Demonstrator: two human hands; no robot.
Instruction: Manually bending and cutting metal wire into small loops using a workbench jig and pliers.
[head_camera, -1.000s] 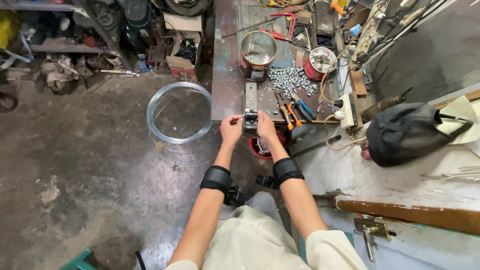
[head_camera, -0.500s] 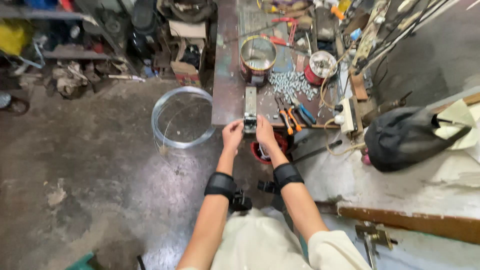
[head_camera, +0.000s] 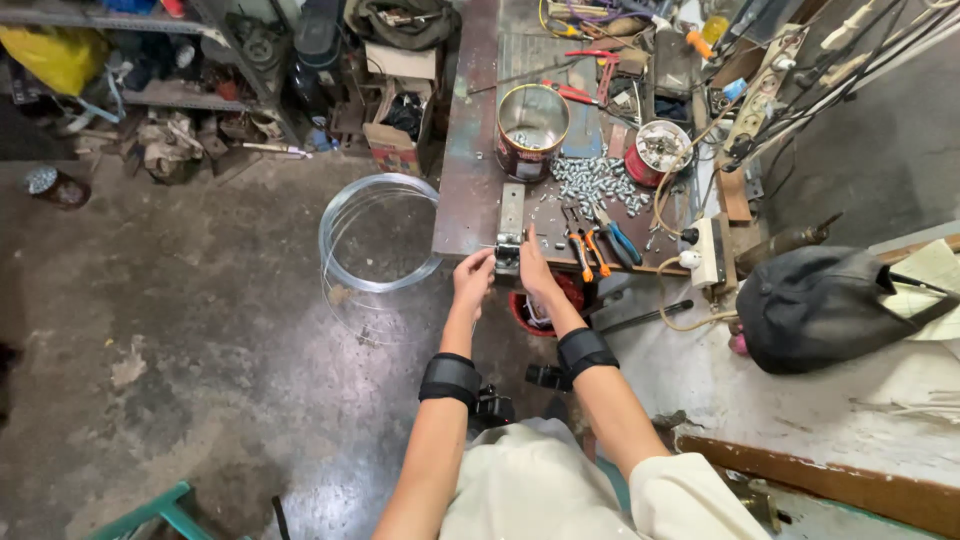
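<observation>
- The left hand (head_camera: 473, 276) is at the near edge of the counter (head_camera: 462, 200). Its fingers are curled and pinch the left side of a small metal clamp (head_camera: 508, 252).
- The right hand (head_camera: 534, 272) is on the other side of the same clamp. Its fingers are bent around the clamp's right side, so both hands hold it at once.
- The clamp sits right at the front edge of the counter, at the near end of a flat metal bar (head_camera: 512, 210).
- The metal bar lies on the counter and points away from the person.
- Both arms have a black band. The left wrist band (head_camera: 450, 379) and the right wrist band (head_camera: 583, 351) sit well below the hands.
- Just to the right of the clamp lie orange pliers (head_camera: 581, 252) and blue pliers (head_camera: 622, 241).
- Farther back is a pile of silver bolts (head_camera: 597, 184).
- An open tin can (head_camera: 532, 130) stands behind the bar. A smaller red can (head_camera: 658, 152) stands to the right of the bolts.
- A white power strip (head_camera: 708, 250) is at the right edge of the counter.
- On the floor, left of the counter, lies a coil of clear tube (head_camera: 378, 232).
- A black bag (head_camera: 832, 305) rests well off to the right.
</observation>
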